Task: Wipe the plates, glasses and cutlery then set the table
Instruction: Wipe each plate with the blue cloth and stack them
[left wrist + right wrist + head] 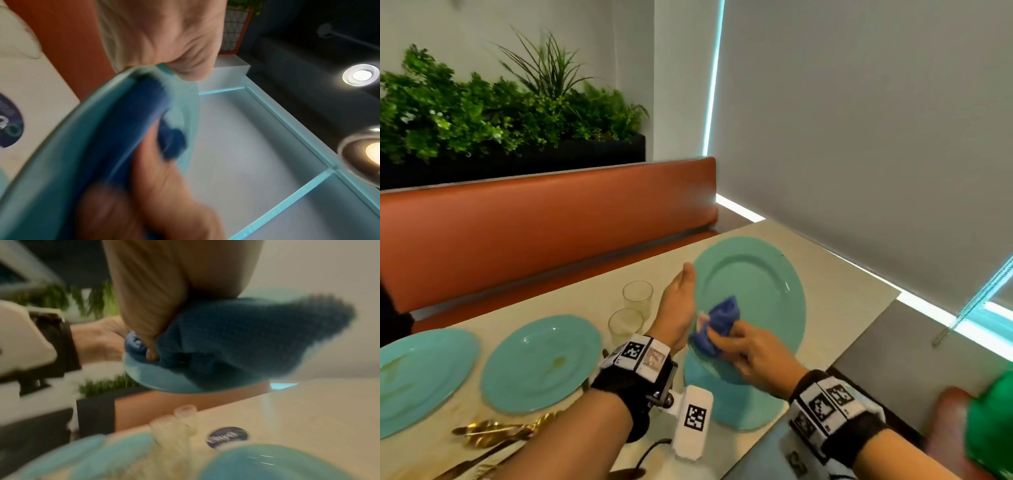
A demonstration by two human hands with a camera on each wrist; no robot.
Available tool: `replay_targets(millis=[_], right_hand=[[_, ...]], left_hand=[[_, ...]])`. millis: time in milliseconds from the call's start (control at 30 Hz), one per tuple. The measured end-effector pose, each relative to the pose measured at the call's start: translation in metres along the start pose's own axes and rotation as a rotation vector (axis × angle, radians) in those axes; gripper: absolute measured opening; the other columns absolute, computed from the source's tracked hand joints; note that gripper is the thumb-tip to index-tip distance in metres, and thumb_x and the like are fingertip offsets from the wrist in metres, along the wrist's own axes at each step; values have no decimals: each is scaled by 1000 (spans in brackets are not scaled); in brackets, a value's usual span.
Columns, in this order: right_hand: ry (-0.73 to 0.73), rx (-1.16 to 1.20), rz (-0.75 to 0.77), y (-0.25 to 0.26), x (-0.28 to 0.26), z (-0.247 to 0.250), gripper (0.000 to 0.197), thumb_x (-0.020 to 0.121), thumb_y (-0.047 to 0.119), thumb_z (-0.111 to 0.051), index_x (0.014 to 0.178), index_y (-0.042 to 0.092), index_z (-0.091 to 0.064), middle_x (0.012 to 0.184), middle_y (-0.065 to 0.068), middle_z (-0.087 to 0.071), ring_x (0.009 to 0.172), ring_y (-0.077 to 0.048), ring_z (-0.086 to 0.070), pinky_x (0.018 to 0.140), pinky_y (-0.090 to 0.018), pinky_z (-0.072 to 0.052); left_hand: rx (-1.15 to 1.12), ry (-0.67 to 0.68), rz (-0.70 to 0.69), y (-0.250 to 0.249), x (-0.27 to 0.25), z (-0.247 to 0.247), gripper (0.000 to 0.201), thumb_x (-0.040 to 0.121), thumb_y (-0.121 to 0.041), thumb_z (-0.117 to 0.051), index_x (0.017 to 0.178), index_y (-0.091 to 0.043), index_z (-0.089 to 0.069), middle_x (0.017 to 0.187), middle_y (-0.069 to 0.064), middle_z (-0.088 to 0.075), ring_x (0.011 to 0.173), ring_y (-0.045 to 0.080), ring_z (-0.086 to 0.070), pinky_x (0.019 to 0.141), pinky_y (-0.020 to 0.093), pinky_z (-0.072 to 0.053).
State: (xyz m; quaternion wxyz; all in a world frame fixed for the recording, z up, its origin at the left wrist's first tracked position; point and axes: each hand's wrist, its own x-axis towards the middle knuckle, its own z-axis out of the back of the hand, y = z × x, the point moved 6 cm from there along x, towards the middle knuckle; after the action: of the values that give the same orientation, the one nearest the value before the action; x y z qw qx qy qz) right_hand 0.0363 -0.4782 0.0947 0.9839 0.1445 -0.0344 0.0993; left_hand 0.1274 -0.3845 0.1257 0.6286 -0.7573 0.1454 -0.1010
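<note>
A teal plate is held tilted up above the table. My left hand grips its left rim, with the thumb over the edge. In my right hand is a bunched blue cloth, which presses against the plate's face near the lower left rim. The wrist views show the blue cloth against the plate, blurred. Another teal plate lies flat on the table under my hands.
Two more teal plates lie at the left. Two clear glasses stand beside my left wrist, and gold cutlery lies near the front edge. An orange bench runs behind the table.
</note>
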Motion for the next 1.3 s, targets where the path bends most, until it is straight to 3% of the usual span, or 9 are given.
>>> replay_targets(millis=[67,133,300,433,567,700,867,1033,1300], right_hand=[[200,-127,-45,-39,-23,-9,40,93,41,-31,127,41,-53,114,-6,-58,99,-30,-58,75,-34,-44],[210,-254,-194,-85,-40,0,35,97,34,-39,129,44,-49,123,-2,-54,108,-28,-56,75,-33,-40],[-178,-181,-531,-142,-55,49,35,92,20,-51,125,31,-58,121,-11,-58,102,-34,-59,80,-38,-49],[-285,-63,-547,-146,-56,55,34,91,19,-55,124,28,-60,116,-15,-61,100,-36,-58,81,-39,-49],[-248,-15,-575,-150,-57,42,34,93,23,-53,125,29,-58,117,-13,-60,103,-32,-57,84,-36,-46],[-182,14,-589,-147,-53,30,35,95,25,-49,128,31,-54,118,-10,-59,104,-29,-56,82,-31,-43],[-181,109,-575,-139,-41,21,35,93,22,-52,127,28,-56,109,-12,-61,100,-29,-56,82,-29,-41],[-165,153,-577,-131,-31,16,36,92,22,-54,127,28,-56,103,-13,-61,97,-29,-56,76,-24,-34],[-134,163,-588,-114,-22,13,35,91,25,-55,126,29,-57,102,-11,-62,97,-27,-56,76,-24,-35]], left_hand=[[10,-15,34,13,3,-5,42,101,-40,-28,114,-16,-58,106,3,-67,90,13,-64,76,22,-55],[-1,-39,68,27,3,-11,45,101,-41,-28,125,-15,-54,120,3,-62,101,15,-61,86,28,-51],[-155,-163,293,83,7,-24,46,101,-44,-29,129,-15,-51,121,7,-62,106,27,-61,91,41,-51],[-142,-229,459,143,6,-30,51,99,-47,-30,127,-12,-52,126,12,-60,111,33,-59,97,47,-48],[-210,-348,535,173,2,-30,46,103,-33,-27,124,-3,-55,123,15,-60,112,36,-57,98,47,-46],[-180,-431,602,193,-4,-24,49,103,-34,-26,130,-1,-50,130,17,-56,116,38,-55,100,48,-44],[70,-511,689,204,-8,-13,50,98,-26,-47,132,9,-39,132,25,-51,119,40,-51,96,42,-43],[518,-387,811,208,-13,-4,51,95,-28,-47,132,4,-33,139,19,-39,128,31,-42,106,35,-32],[678,-291,855,195,-17,-13,56,84,-23,-56,131,-6,-31,140,17,-30,130,33,-33,110,39,-26]])
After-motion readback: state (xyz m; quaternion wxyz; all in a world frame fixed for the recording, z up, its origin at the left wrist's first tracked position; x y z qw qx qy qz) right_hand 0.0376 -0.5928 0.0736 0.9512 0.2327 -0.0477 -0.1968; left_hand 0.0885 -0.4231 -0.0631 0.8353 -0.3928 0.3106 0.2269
